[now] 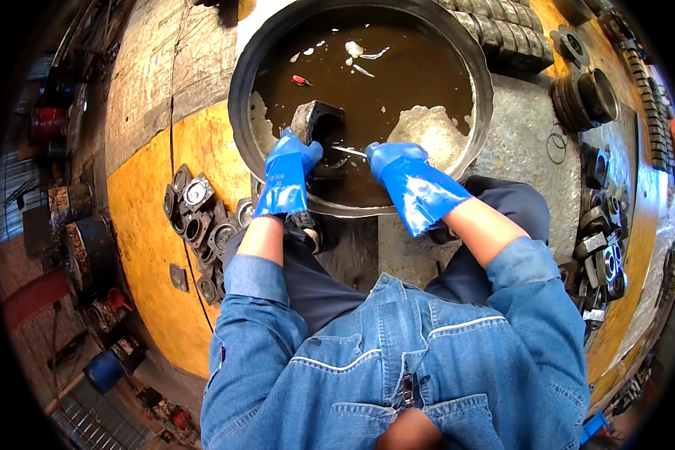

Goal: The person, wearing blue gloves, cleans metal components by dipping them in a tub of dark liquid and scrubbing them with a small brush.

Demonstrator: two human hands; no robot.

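Both my hands in blue gloves, over the near side of a round basin (241,105) of brown liquid (397,82). Left hand (295,151) closed on the edge of a dark, hollow metal part (304,118); part sits inside the basin, left of middle, can't tell how deep it dips. Right hand (394,156) gripping a thin metal tool (349,151), tip pointing left at the part; contact unclear. Pale foam (431,131) right side, small red object (300,80) beyond the part. More metal pieces (221,236) on floor, left of basin.
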